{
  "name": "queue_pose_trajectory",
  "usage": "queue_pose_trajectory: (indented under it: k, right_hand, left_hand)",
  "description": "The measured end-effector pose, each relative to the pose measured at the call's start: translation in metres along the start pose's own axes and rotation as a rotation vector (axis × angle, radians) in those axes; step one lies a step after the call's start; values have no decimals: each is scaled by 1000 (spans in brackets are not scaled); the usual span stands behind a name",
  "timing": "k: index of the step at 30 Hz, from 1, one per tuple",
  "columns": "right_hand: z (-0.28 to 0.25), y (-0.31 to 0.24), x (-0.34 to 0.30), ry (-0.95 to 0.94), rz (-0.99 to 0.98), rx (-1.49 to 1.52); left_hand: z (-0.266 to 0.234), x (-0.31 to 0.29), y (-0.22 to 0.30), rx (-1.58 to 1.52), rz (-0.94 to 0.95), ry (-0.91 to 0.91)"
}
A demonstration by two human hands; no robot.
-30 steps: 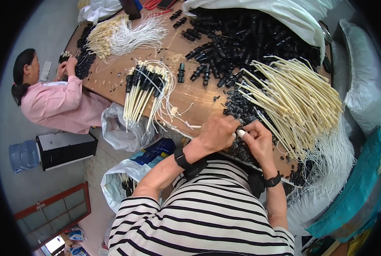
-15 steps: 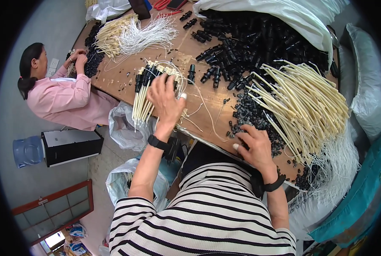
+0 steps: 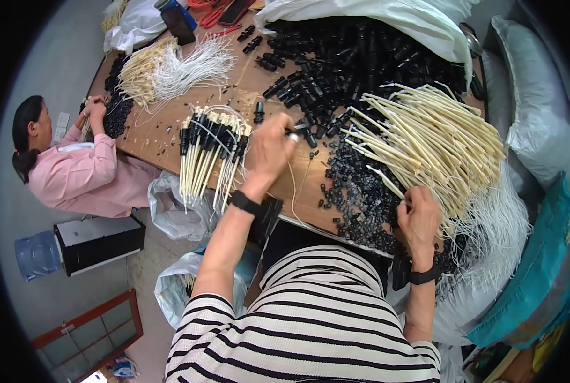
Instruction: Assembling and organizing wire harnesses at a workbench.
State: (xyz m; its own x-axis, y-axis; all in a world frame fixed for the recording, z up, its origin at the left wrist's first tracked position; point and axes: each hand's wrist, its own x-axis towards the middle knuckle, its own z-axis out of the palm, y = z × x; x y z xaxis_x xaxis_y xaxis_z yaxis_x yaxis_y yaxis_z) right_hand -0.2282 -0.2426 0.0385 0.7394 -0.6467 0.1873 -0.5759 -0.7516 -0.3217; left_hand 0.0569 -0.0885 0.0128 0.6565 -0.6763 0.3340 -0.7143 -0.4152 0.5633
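My left hand (image 3: 271,152) is over the middle of the table, its thumb and finger closed on a black plastic fitting (image 3: 308,136) at the edge of the large heap of fittings (image 3: 361,57). My right hand (image 3: 420,220) is at the near right, fingers pinched on a thin cream tube (image 3: 385,181) at the lower edge of a pile of cream tubes (image 3: 435,143). Left of my left hand lies a bundle of cream tubes capped with black fittings (image 3: 211,143), with white cord among them. A single black fitting (image 3: 259,113) stands beyond that hand.
Small black parts (image 3: 361,191) are scattered between my hands. White strings (image 3: 495,223) hang off the right side. A person in pink (image 3: 74,166) works at the far left, beside more cream tubes (image 3: 148,70). White sacks (image 3: 540,108) stand at the right, open bags (image 3: 179,204) below the table.
My left hand has left the capped bundle and moved right to the black fittings. My right hand has moved from the small parts to a cream tube and closed. The whole view has shifted slightly.
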Motion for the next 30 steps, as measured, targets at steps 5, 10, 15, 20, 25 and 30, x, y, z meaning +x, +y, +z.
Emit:
queue_pose_trajectory:
  k: [5,10,15,20,25,30]
  right_hand:
    - [-4,-24,11,59,-286,248]
    - [13,-42,8,-70,-256,445]
    - [10,-42,4,-166,-301,379]
    - [-9,-39,5,-287,-290,160]
    - [-20,-27,2,-80,-283,57]
    - [-13,-33,4,-27,-365,94]
  left_hand:
    - [5,-34,7,-258,-115,-182]
    - [-4,-46,37,-541,-161,-318]
    - [0,-48,47,-267,89,-412]
    - [12,-50,40,-166,427,-148]
    - [-5,-47,64,-16,460,-203]
    - [-6,-50,73,-87,557,-293]
